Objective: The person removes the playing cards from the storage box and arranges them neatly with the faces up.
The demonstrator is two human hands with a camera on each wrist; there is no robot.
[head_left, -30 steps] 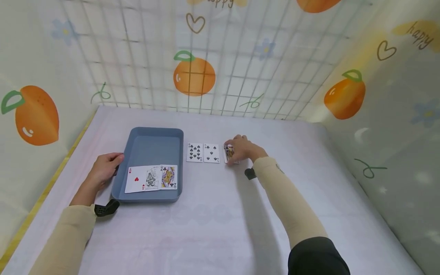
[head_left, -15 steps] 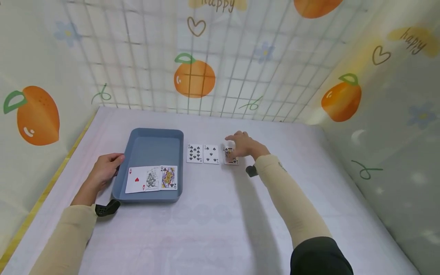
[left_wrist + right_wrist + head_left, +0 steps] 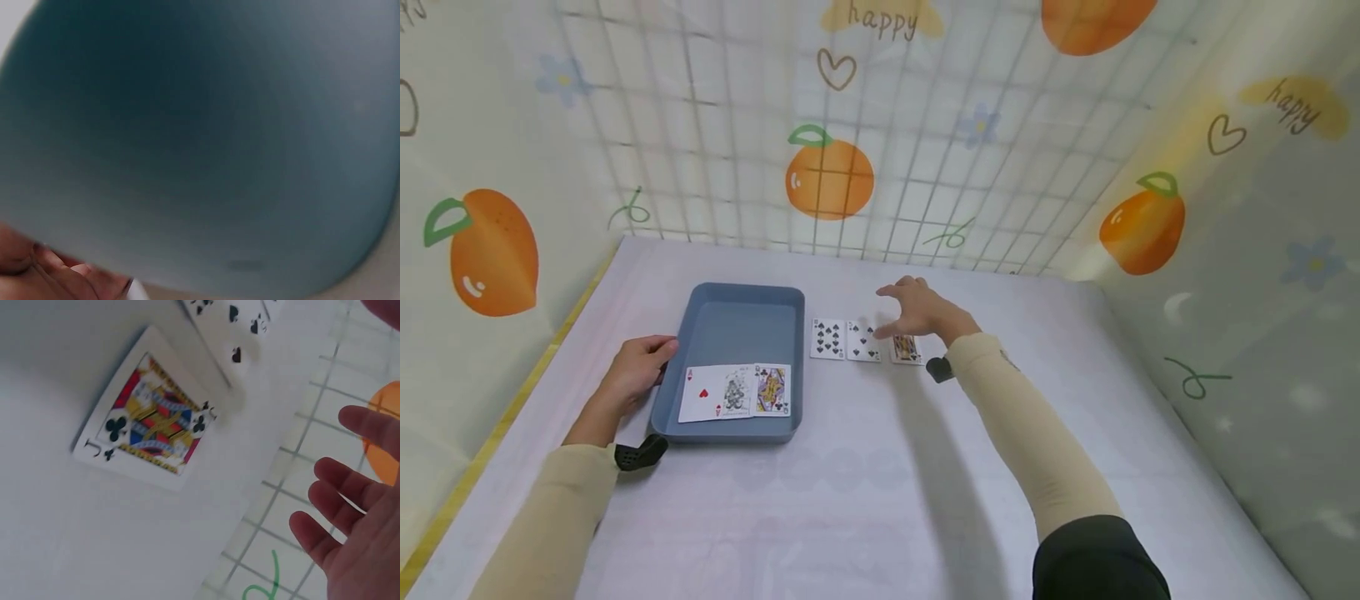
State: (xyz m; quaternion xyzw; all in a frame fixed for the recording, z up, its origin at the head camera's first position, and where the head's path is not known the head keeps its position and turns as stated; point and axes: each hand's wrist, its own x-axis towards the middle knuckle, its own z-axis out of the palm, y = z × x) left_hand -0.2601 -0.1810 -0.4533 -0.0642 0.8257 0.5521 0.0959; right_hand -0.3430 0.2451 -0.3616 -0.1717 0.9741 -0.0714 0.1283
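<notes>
In the head view "happy" (image 3: pixel 882 21) marks the backdrop (image 3: pixel 925 150), the left hand (image 3: pixel 637 368) grips the blue tray (image 3: pixel 748 321), and the right hand (image 3: pixel 925 312) spreads empty over cards (image 3: pixel 827 339) beside it, the left wrist view is mostly tray, and the right wrist view shows a "J" on the jack of clubs (image 3: pixel 156 422).

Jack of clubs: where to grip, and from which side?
I'd pinch the jack of clubs by its left and right edges, coming from above with the right hand: it's thin, lying face up, with a gap to the spade card on its left.
</notes>
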